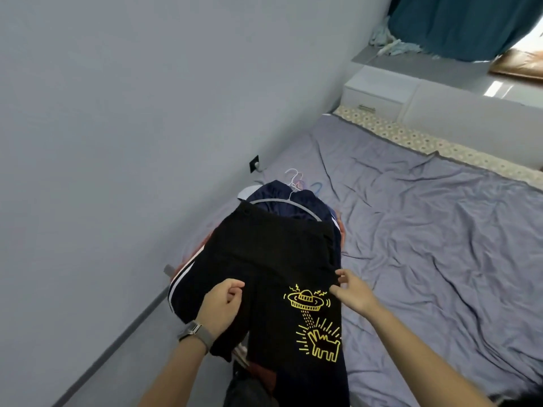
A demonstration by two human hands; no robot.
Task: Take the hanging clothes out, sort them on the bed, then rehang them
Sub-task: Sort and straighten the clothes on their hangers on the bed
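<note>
Clothing on hangers lies in a pile at the near left edge of a bed covered by a wrinkled grey-blue sheet (426, 230), close against the pale grey wall (117, 113). Topmost is a pair of black fabric shorts with a yellow line-drawn saucer and dog print (279, 259), spread flat with the waistband toward the far end. A grey curved plastic hanger (307, 211) shows just beyond the waistband, resting on a dark navy garment (279, 192) beneath. White wire hanger hooks (293, 179) project from the far end of the pile. Striped and rust-coloured fabric edges show at the left side of the pile; what garments these are cannot be determined.

The left hand (221, 304), a grey strap watch (195, 333) on its wrist, has its fingers curled, gripping the left leg of the shorts. The right hand (352, 292) rests at the right edge of the shorts, thumb and forefinger apparently pinching the hem, though the contact is small in view.

Far right stand a white bedside cabinet (373, 92), a padded headboard (470, 107) and a teal curtain (464, 24).
</note>
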